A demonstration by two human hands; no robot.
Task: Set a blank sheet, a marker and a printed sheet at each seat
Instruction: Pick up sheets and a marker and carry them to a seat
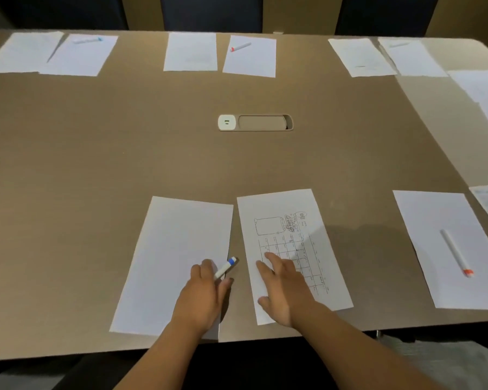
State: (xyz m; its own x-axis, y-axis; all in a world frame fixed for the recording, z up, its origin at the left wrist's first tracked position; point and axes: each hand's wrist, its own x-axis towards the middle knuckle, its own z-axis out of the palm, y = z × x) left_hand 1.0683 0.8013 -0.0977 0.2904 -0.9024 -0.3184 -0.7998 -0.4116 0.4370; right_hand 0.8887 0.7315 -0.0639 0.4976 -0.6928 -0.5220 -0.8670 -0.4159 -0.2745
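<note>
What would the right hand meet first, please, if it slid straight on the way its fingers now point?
Lying flat on the printed sheet, the right hand points up and slightly left. It would likely cross that sheet's far edge onto bare table; the power outlet lies further along, roughly.

Brown table (124, 142) bears paper sheets (175, 263) and a socket (227, 122).

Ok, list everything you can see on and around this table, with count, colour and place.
table: one, brown, fills view
power outlet: one, white, table centre
blank sheet: one, white, near edge, under left hand
printed sheet: one, white, beside it
blue-capped marker: one, in left hand
red-tipped marker: one, on right near sheet
other sheets: several, white, far and right edges
far markers: at least two, on far sheets
left hand: holds marker
right hand: flat on printed sheet
</note>
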